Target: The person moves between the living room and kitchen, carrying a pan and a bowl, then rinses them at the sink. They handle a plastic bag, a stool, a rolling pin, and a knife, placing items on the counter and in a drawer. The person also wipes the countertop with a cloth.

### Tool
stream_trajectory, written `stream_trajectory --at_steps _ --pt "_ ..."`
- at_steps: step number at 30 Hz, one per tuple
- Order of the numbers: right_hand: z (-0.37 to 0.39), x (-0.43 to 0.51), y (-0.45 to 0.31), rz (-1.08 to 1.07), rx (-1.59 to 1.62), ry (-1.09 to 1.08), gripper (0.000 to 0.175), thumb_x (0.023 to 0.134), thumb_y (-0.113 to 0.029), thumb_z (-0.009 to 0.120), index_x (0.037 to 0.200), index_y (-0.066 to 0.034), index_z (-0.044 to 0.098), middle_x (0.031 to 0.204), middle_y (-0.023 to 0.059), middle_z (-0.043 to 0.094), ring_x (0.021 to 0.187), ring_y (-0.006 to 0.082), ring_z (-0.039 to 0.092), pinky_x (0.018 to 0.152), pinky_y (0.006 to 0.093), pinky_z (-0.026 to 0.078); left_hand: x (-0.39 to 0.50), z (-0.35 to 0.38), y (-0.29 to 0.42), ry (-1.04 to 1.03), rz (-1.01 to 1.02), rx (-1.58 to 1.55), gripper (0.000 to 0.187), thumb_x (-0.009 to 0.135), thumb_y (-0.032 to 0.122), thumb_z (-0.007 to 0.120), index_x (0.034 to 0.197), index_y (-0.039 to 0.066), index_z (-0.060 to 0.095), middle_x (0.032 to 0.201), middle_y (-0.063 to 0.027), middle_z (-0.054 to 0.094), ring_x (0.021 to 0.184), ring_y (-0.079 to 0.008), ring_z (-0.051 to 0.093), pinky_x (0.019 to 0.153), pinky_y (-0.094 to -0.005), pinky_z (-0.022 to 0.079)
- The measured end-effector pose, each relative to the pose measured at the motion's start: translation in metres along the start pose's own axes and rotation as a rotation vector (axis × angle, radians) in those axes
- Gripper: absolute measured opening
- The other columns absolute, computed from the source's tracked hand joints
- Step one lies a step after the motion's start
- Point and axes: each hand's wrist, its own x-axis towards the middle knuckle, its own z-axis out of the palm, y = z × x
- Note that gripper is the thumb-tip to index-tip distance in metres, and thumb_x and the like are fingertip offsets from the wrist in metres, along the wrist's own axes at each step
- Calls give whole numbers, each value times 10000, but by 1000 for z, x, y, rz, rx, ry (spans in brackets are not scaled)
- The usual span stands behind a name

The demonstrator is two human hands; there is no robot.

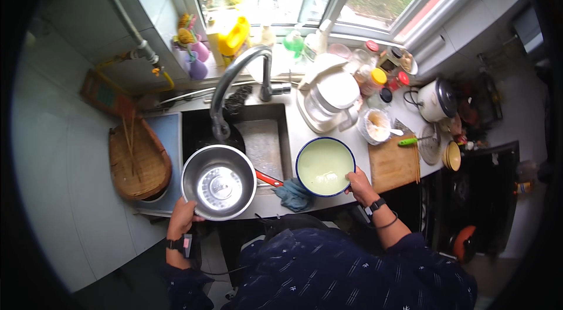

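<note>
My left hand [182,216] grips the near rim of a stainless steel basin [220,184], which I hold over the front left of the sink [264,138]. In my right hand [361,185] is the right rim of a pale green enamel bowl [325,165] with a dark blue edge. That bowl is over the counter, right of the sink; whether it touches the counter I cannot tell. A blue-grey cloth [294,194] lies at the counter's front edge between the two vessels. Beside it, a red handle [269,178] reaches across the sink's edge. Inside the sink, a dark pan is mostly hidden by the basin.
A curved chrome faucet [220,107] arches over the sink. Behind the bowl stands a white appliance with a clear jug [332,94]. To the right are a wooden cutting board [393,167] and a plastic-covered bowl [374,125]. A woven basket [138,160] sits at left.
</note>
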Motion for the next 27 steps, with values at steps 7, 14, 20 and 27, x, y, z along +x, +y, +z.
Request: stream_trajectory --at_steps 7,14,20,27 --pt "-57 27 46 82 41 -47 326 983 -145 544 1291 -57 483 989 72 634 664 141 624 474 258 516 -26 1 -11 -90 -63 -17 331 928 60 461 1231 -41 547 903 -146 705 619 -193 700 486 -261 578" --pt "-85 43 61 -16 -506 225 355 982 -284 609 1197 -2 589 951 137 681 740 227 666 552 360 530 -30 13 -20 -158 -4 -108 381 962 81 490 1330 -17 520 1071 -139 698 798 -201 735 575 -270 623" --pt "15 -22 -25 -395 -934 205 418 958 -352 663 1059 53 692 898 305 696 830 406 710 742 449 547 -39 11 -26 -198 -16 -140 402 1012 144 511 1389 9 467 1119 -124 683 815 -186 725 613 -283 622" --pt "216 -35 -38 27 -232 -790 463 1058 -262 526 1332 93 408 1009 187 645 758 235 706 687 347 620 -49 17 -24 -153 38 -220 430 1016 128 484 1429 26 422 1205 -128 646 898 -185 705 685 -320 624"
